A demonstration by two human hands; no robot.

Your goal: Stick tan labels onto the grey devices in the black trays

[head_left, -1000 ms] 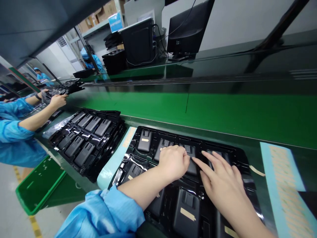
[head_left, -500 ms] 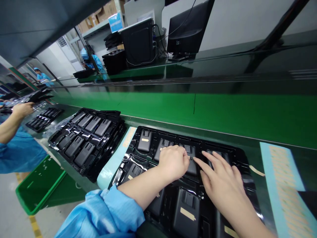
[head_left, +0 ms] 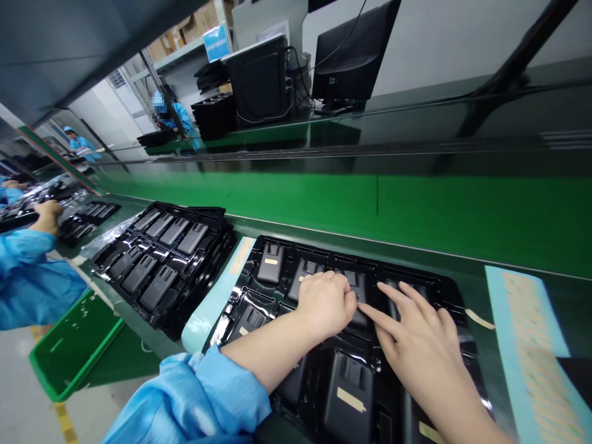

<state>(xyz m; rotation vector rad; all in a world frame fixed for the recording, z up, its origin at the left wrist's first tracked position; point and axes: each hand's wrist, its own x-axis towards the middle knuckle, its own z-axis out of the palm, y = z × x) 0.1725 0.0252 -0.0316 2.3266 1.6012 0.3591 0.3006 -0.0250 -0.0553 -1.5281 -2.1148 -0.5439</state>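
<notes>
My left hand [head_left: 325, 302] rests with curled fingers over a black plastic case [head_left: 357, 285] in the back row of a black tray [head_left: 444, 290]. Its thumb and fingers are pressed together, and what they hold, if anything, is hidden. My right hand [head_left: 419, 333] is spread out over the tray's right side. The right index fingertip touches down on the same case, right beside my left thumb. Pale tape strips lie on several other cases, such as a back-left case [head_left: 271, 271] and a front case [head_left: 349, 382].
Left stands a stack of black trays [head_left: 157, 259] filled with cases. Light-blue backing sheets lie left [head_left: 217, 296] and right [head_left: 531, 333] of my tray; a loose tape strip [head_left: 480, 318] is near. A green bin [head_left: 69, 345] sits below. A co-worker's hand [head_left: 49, 216] is far left.
My left thumb has shifted slightly right and down, and the right index fingertip moved slightly left, closing the gap between them. The co-worker's arm at left has drawn back. A belt mark slid right.
</notes>
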